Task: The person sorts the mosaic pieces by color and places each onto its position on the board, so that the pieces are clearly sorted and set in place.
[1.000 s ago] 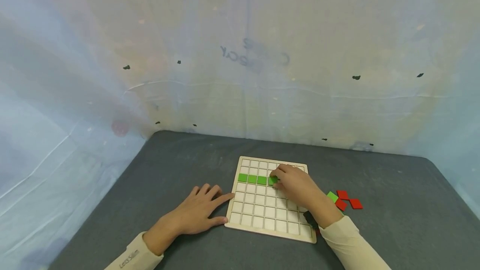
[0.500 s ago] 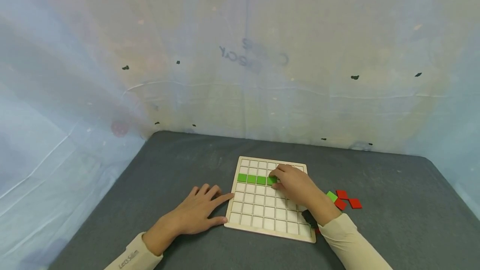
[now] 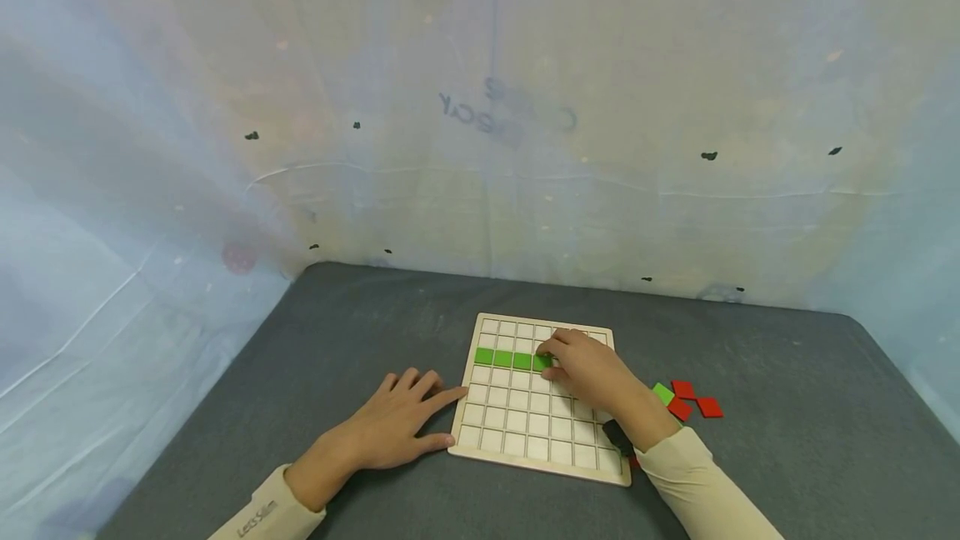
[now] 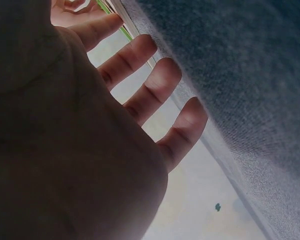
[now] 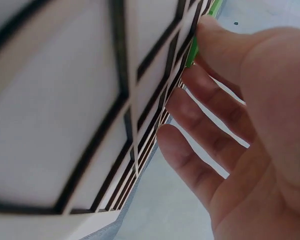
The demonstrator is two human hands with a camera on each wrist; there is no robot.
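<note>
A pale wooden grid board (image 3: pixel 517 422) lies on the dark table. Three green square tiles (image 3: pixel 503 358) sit side by side in its third row from the far edge. My right hand (image 3: pixel 592 369) reaches over the board and pinches a fourth-slot green tile (image 3: pixel 541 363) between thumb and fingers, right beside those three. In the right wrist view the thumb and a finger meet at the green tile (image 5: pixel 192 52). My left hand (image 3: pixel 401 423) lies with spread fingers at the board's left edge, index fingertip and thumb touching it. The left wrist view shows its fingers (image 4: pixel 157 82) extended.
Right of the board lie loose red tiles (image 3: pixel 708 407) and a light green tile (image 3: pixel 663 393), partly behind the right forearm. A black band (image 3: pixel 618 438) shows under the right wrist. Pale printed sheeting (image 3: pixel 487 148) hangs behind the grey table (image 3: pixel 375 307).
The green tile under my right fingers has shifted very slightly left, closer to the three in the row. My left hand stays in place.
</note>
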